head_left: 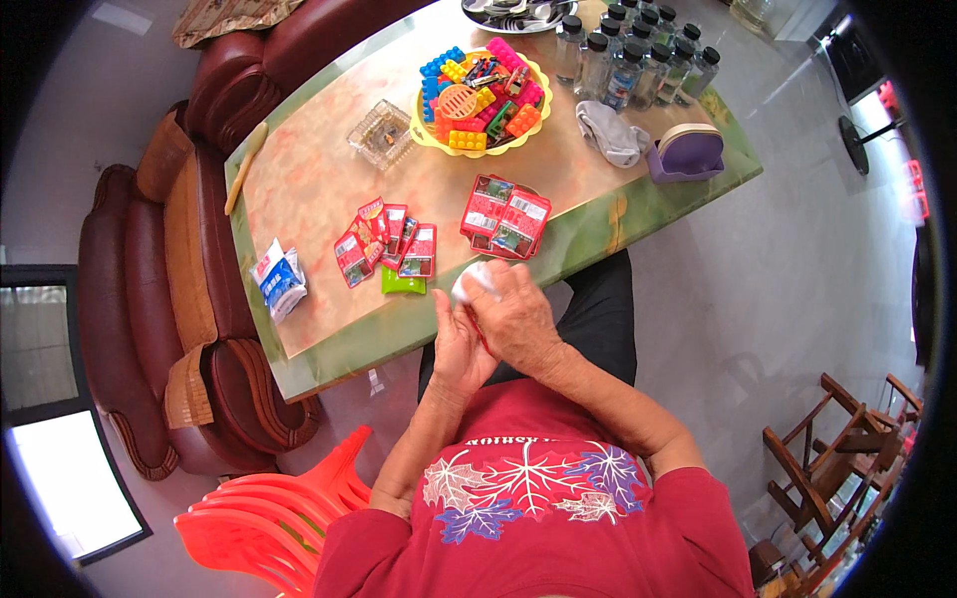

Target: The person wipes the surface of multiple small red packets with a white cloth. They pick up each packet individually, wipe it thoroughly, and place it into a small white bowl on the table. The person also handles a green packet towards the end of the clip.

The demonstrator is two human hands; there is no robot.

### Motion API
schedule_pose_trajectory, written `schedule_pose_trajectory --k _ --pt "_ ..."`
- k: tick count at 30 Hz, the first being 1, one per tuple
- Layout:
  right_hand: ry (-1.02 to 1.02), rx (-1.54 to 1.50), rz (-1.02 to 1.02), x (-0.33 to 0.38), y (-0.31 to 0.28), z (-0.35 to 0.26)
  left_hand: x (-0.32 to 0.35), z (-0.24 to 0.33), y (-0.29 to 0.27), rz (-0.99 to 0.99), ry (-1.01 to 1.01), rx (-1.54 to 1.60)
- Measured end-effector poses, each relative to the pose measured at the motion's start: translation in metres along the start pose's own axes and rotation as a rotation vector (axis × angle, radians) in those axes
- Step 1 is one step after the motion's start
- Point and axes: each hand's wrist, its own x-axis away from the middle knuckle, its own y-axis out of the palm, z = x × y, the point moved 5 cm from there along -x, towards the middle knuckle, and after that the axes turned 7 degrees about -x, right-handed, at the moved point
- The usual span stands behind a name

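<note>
Over the table's near edge my two hands meet. My right hand (516,321) is closed on a crumpled white wad (471,283), tissue or cloth, I cannot tell which. Against it, my left hand (462,349) holds a thin red item (482,333); only a sliver shows, the rest hidden behind the right hand. Just beyond lies a stack of red printed packets (505,216). To its left are several loose red packets (384,242), fanned out, with a bright green packet (403,281) below them.
A yellow basket (423,143) heaped with toy blocks stands mid-table beside a glass ashtray (381,135). Clear black-capped bottles (653,75), a grey cloth (612,135) and a purple container (688,157) occupy the right. A blue-white packet (280,282) lies left. Red chairs (269,513) stand lower left.
</note>
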Motion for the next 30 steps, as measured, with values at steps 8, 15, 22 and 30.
schedule_pose_trajectory --k 8,15,22,30 --pt "-0.179 -0.205 -0.148 0.031 -0.005 -0.014 0.004 0.009 -0.001 -0.163 -0.002 0.034" --pt "-0.106 -0.023 -0.041 0.037 -0.025 0.010 0.000 0.001 -0.013 -0.062 -0.055 0.091" --pt "-0.040 0.232 0.027 0.010 -0.023 0.019 0.003 -0.005 -0.009 -0.137 -0.102 0.020" --pt "-0.062 0.052 -0.121 0.051 -0.012 -0.007 -0.005 -0.007 -0.021 -0.114 -0.035 0.027"
